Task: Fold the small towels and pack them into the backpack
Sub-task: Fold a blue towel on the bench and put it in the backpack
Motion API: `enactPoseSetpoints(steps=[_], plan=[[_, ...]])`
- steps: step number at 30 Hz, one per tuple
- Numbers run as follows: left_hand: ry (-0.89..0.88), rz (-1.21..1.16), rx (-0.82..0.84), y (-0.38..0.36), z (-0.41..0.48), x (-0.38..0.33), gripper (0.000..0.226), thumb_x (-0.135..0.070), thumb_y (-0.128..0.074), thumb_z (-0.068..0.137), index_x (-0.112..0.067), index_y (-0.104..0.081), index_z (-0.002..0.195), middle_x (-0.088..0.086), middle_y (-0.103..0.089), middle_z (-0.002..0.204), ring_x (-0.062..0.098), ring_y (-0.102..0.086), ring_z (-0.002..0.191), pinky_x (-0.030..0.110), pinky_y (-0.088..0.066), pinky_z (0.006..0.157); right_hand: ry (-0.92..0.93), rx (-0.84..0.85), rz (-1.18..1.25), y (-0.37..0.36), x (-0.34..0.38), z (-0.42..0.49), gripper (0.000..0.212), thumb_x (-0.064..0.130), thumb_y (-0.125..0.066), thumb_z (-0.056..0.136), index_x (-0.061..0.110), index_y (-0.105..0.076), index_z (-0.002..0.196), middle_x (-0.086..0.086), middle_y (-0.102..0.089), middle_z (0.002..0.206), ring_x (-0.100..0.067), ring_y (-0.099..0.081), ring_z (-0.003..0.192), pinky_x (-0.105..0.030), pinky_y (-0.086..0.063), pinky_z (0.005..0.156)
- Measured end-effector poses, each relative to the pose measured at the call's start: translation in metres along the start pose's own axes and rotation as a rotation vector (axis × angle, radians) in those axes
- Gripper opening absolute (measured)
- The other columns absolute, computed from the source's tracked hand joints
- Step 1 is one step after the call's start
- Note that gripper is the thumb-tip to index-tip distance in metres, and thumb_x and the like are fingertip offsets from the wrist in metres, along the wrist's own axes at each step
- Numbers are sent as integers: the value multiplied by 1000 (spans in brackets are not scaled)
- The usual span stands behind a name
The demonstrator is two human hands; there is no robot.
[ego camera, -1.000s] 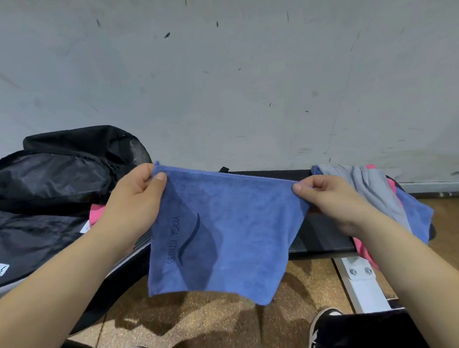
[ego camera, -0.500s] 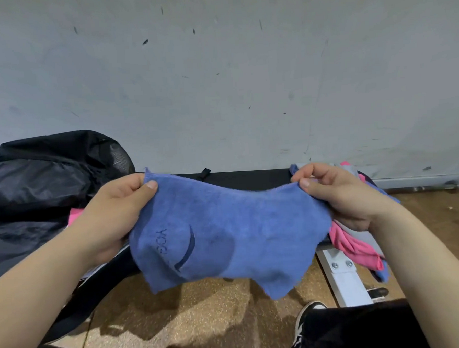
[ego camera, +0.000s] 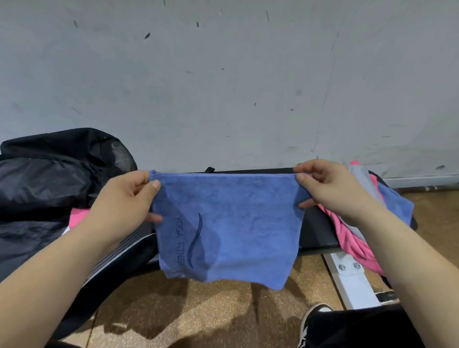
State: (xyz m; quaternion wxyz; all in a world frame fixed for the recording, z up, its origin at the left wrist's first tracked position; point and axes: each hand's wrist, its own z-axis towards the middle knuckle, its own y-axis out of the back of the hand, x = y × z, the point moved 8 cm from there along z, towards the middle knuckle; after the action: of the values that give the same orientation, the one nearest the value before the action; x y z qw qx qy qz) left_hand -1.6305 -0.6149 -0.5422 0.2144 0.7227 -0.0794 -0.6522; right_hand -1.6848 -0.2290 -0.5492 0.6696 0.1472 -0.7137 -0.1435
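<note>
Towel [ego camera: 226, 227], blue, soft and light, limp at frame centre; pinched at its top corners by left hand [ego camera: 123, 203] and right hand [ego camera: 330, 192]; best gripped there.

Towel: a blue towel [ego camera: 226, 227] is held taut by its top edge in front of a grey wall [ego camera: 217, 68]; dark lettering and a curved mark are seen on its left part.
Left hand [ego camera: 123, 203]: closed on the towel's upper left corner.
Right hand [ego camera: 333, 189]: closed on the upper right corner.
Backpack: a black backpack [ego camera: 42, 183] is seen at the left, with pink cloth [ego camera: 77, 216] showing at its edge.
Tabletop: a black tabletop [ego camera: 316, 230] is partly covered by the towel.
Pile: grey, pink and blue cloths [ego camera: 367, 193] are heaped at the right.
Floor: a brown floor [ego camera: 190, 309] is seen below.
</note>
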Motion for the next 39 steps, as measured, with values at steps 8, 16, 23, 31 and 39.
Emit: enactPoseSetpoints(steps=[8, 16, 23, 31, 39], plan=[[59, -71, -5, -4, 4, 2, 26, -21, -52, 109, -14, -77, 105, 9, -80, 105, 24, -78, 99, 41, -65, 85, 28, -142, 275, 13, 4, -7, 5, -2, -71, 93, 3, -73, 93, -15, -72, 89, -25, -71, 85, -35, -65, 80], [84, -90, -78, -27, 51, 8, 26, -19, -54, 108, 1, -70, 104, 22, -74, 111, 28, -73, 108, 42, -63, 93, 141, -351, 194, -2, 18, 27, 9, 9, -70, 89, 16, -74, 87, -6, -73, 82, -14, -65, 73, -29, -54, 67], [161, -75, -98, -51, 87, 26, 28, -15, -54, 107, 10, -65, 100, 13, -65, 95, 23, -65, 92, 44, -63, 92, -36, -416, 251, -8, -20, 71, 12, 7, -69, 84, 18, -70, 82, -7, -68, 69, -11, -61, 54, -35, -54, 66], [56, -51, -215, -52, 113, 17, 21, -22, -56, 101, -7, -70, 103, 8, -74, 96, 23, -70, 92, 56, -58, 99, 32, -367, 276, -8, -27, 87, 13, 6, -66, 91, 20, -66, 89, -12, -74, 85, -14, -63, 71, -29, -51, 67], [-32, 180, -49, -46, 85, 13, 29, 3, -55, 88, -21, -72, 88, 7, -77, 88, 12, -62, 70, 25, -51, 68, -41, -134, 2, -4, -51, 71, 10, 0, -65, 84, 10, -68, 84, -3, -69, 79, -16, -58, 72, -31, -47, 70]])
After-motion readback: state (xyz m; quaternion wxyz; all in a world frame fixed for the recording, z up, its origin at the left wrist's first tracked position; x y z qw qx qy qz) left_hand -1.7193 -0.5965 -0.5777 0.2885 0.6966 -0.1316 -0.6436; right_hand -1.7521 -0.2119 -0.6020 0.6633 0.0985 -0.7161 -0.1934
